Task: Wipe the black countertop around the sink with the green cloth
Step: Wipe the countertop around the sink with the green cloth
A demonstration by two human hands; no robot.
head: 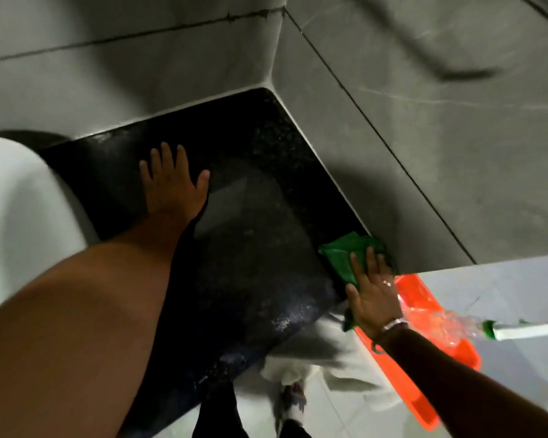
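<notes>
While flat right hand (372, 292) presses crumpled green cloth (345, 254), speckled countertop (250, 216)

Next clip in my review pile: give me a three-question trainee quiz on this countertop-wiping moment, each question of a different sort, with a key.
1. True or false: the left hand holds the green cloth.
2. Where is the cloth on the black countertop? A) beside the white sink B) at the edge by the grey wall C) in the back corner
3. Fill in: the tray below the right hand is coloured ____.

Key: 1 false, the left hand lies flat on bare countertop; 2 B; 3 orange.
</notes>
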